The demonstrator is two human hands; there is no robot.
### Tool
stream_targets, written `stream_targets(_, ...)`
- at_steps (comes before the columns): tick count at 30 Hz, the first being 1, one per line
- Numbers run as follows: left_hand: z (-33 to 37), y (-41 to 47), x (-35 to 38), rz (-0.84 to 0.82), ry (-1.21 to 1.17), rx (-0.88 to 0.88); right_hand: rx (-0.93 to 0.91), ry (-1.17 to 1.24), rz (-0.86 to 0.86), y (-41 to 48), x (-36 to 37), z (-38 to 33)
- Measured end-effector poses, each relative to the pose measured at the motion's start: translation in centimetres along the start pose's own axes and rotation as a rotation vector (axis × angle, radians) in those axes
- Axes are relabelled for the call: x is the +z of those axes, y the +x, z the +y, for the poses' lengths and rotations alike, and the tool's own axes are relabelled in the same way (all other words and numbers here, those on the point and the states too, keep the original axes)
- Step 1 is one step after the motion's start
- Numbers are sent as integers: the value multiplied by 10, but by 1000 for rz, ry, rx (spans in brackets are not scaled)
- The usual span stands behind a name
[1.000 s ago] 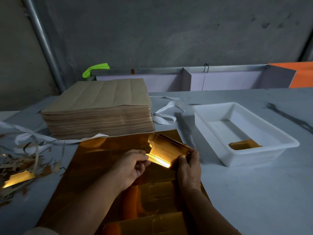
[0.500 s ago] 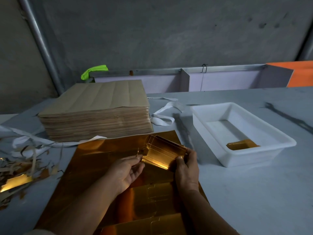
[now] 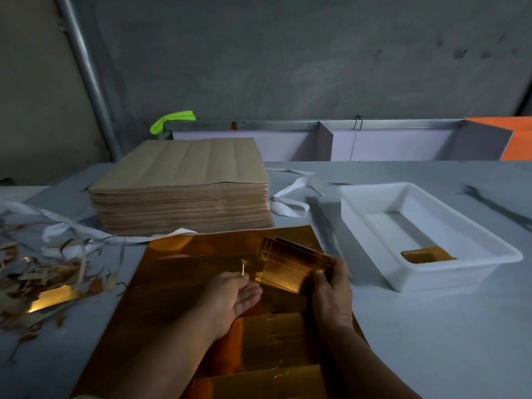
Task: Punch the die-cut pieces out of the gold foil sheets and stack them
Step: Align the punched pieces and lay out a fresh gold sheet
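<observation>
Grey tabletop fills my view, a gold foil sheet flat beneath both hands. I see the right hand pinching a small stack of die-cut pieces; the left hand lies loosely open beside them, holding nothing. A white tray sits right of the hands.

Two hands, one bundle, one tray

Right hand hides die-cut stack end; gold foil sheet cropped at bottom.
</observation>
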State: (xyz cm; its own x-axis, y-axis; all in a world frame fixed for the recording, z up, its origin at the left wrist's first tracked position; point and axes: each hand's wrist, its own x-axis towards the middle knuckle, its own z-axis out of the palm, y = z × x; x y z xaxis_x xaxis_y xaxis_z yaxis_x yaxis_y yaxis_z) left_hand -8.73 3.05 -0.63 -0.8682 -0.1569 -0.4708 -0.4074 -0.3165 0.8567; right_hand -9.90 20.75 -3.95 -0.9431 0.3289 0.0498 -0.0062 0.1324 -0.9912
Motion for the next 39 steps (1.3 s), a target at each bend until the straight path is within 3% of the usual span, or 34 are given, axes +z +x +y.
stream_targets(11, 16, -15, -55, 269, 75, 183, -236, -216, 24, -17, 5, -8)
stream_targets(19, 39, -11, -115, 475, -208, 140, -274, -233, -51, -20, 19, -28)
stream_targets(24, 58, -7, -163, 758, 448, 295, -236, -148, -98, -28, 32, -40)
stream_targets(26, 56, -11, -168, 793, 753, 349, -202, -120, -117, -31, 36, -40)
stream_targets(28, 51, -16, -162, 787, 906, 463, -171, -95, -132, -37, 40, -41)
stream_targets(31, 40, -19, -144, 729, 868, 581, -151, -61, -145, -44, 43, -43)
stream_targets(36, 26, -17, -91, 222, 566, 455, -77, 7, -265, -47, 39, -46)
stream_targets(39, 25, -20, -60, 48, 441, 383, -59, 18, -313, -46, 35, -45)
